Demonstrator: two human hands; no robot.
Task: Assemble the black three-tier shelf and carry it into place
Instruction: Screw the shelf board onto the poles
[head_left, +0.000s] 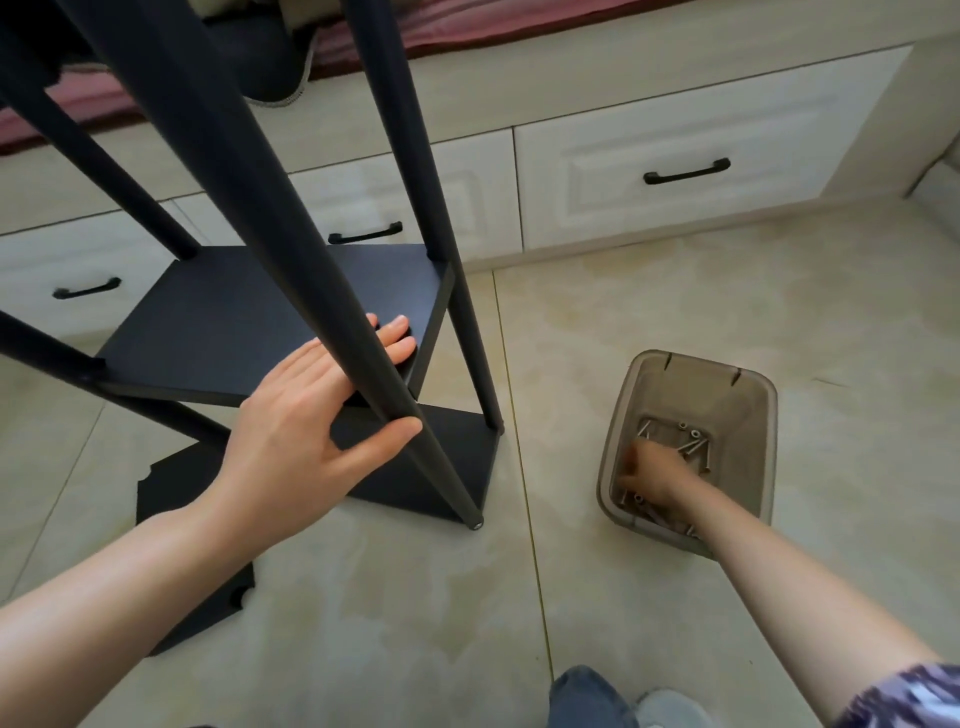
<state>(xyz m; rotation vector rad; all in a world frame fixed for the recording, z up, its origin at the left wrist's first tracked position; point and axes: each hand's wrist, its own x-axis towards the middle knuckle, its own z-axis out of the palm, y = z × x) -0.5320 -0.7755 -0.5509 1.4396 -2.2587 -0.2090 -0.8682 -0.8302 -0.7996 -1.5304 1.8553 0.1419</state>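
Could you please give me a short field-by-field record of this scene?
shelf: black, standing on tiled floor, boards fitted on poles
left hand: straight fingers behind near pole, thumb in front
right hand: inside translucent bin among screws; grasp blurred
loose part: black panel flat on floor
background: white drawers, black handles

Four poles (260, 208), three boards (234, 312), three drawer handles (687, 171), one bin (748, 395)

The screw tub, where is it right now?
In the head view the screw tub sits on the tiled floor at the right, just right of the black shelf, with the right hand reaching into it among the screws.
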